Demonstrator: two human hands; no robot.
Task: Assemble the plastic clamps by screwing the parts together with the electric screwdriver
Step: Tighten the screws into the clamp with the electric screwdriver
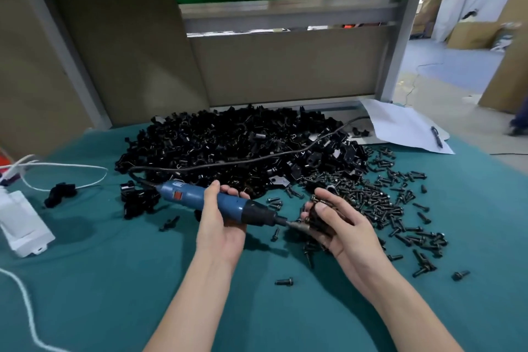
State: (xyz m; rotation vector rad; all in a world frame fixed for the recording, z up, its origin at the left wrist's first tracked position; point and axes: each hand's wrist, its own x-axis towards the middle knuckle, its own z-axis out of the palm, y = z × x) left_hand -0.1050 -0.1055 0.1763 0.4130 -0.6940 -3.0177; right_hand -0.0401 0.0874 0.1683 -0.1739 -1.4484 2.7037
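Note:
My left hand (221,223) grips the blue electric screwdriver (200,197) around its barrel, and the tool lies nearly level, pointing right. Its bit tip (295,226) meets a black plastic clamp (317,216) that my right hand (335,223) holds with curled fingers; the hand hides much of the clamp. A big heap of black clamp parts (228,146) fills the table behind my hands. Loose black screws (380,203) lie scattered to the right of my right hand.
The screwdriver's black cable (257,160) runs over the heap toward the back right. A white box (21,226) with white cords sits at the left edge. White paper (400,126) with a pen lies back right. Teal cloth (114,280) covers the table.

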